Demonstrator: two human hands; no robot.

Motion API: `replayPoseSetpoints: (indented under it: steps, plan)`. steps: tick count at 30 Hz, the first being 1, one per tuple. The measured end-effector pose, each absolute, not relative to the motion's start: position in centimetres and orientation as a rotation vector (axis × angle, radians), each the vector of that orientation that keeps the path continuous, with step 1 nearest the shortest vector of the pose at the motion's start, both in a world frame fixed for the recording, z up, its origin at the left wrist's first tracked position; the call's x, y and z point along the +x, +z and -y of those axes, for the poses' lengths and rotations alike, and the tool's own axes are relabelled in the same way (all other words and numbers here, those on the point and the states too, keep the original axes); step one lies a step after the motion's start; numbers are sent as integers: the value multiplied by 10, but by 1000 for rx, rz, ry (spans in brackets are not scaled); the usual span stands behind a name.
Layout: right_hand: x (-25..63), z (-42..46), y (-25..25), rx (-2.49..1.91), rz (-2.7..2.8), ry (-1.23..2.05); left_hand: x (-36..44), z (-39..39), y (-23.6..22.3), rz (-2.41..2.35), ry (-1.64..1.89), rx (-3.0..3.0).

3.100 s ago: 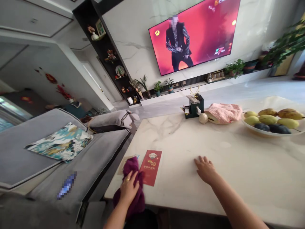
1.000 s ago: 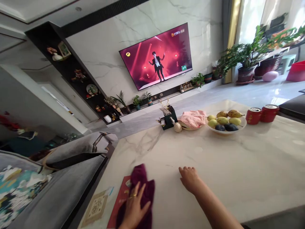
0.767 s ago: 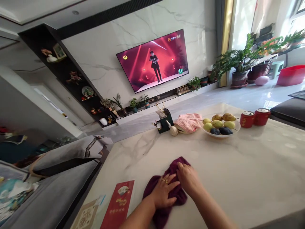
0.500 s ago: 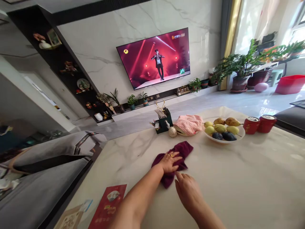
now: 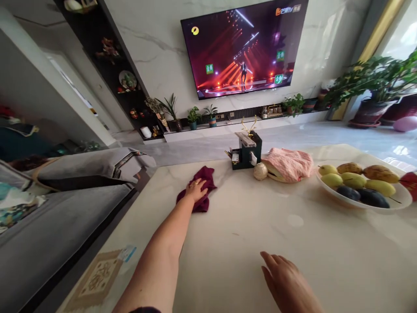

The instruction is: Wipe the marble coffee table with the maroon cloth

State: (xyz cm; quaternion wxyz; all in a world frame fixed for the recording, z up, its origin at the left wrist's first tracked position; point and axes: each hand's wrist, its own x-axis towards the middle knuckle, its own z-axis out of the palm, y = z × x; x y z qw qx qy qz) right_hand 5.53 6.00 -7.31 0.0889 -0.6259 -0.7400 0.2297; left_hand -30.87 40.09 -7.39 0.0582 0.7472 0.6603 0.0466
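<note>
Maroon cloth (image 5: 199,189) lies pressed under the outstretched left hand (image 5: 196,189); right hand (image 5: 286,282) rests open.

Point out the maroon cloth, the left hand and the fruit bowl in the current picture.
maroon cloth (image 5: 206,175), head view, on the bare upper fold beyond the fingers.
left hand (image 5: 196,190), head view, on the back of the hand pressing on the cloth.
fruit bowl (image 5: 339,195), head view, on its white front rim.

On the marble desk (image 5: 325,243): a white fruit bowl (image 5: 361,201), a pink cloth (image 5: 288,163), a dark green organiser (image 5: 247,150) and a small round ball (image 5: 260,171). A television (image 5: 244,45) hangs on the wall. A grey sofa (image 5: 65,217) stands left.
</note>
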Motion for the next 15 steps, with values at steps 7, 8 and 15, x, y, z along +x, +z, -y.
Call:
replayPoseSetpoints:
  steps: [7,8,15]
  plan:
    - [73,-60,-111,-1562,2198,281,-458,-387,-67,-2495,207,1748]
    - [74,-60,-113,-1525,2192,233,-479,-379,-67,-2552,222,1679]
    - [63,-61,-105,-1478,2190,124,-572,-286,-69,-2815,278,1337]
